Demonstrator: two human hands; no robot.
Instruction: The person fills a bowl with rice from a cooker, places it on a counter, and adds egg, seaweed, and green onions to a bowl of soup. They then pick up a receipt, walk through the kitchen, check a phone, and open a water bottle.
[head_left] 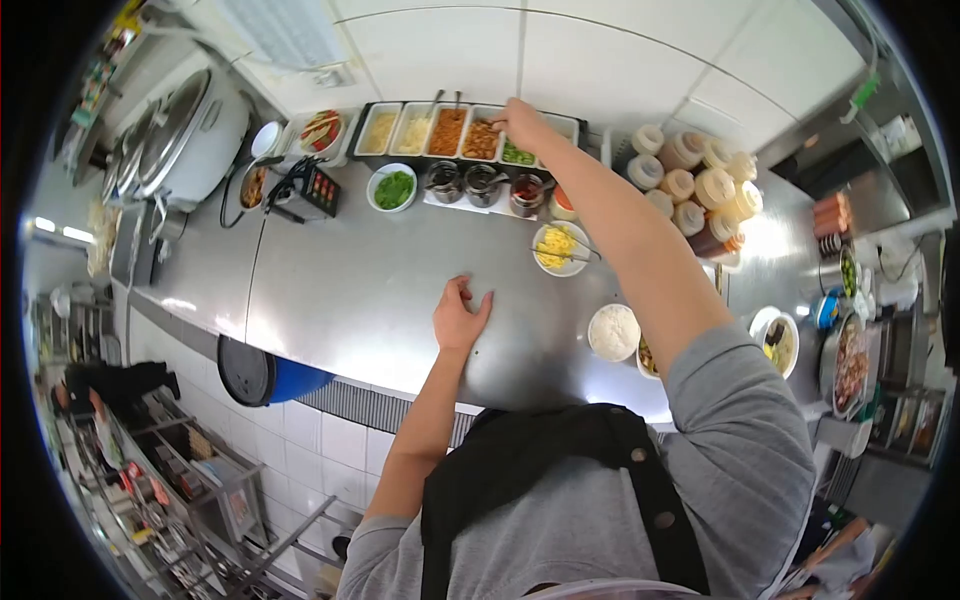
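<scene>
My right hand [519, 127] reaches across the counter to the row of food containers, over the border between the reddish-brown chopped filling [481, 140] and the green chopped vegetable [516, 154]. Its fingers are drawn together; whatever they pinch is too small to make out. My left hand [460, 320] is low over the bare steel near the front edge, thumb apart and fingers loosely bent, with nothing in it. Between the hands are several dark sauce jars [482, 184] and a bowl of yellow strips [557, 247] with tongs across it.
A bowl of leafy greens [392, 188] and a black device [306, 190] stand left, near a large cooker [196, 135]. Squeeze bottles [690, 180] crowd the back right. A bowl of white food [613, 332] sits under my right arm. Another person [115, 385] is far left.
</scene>
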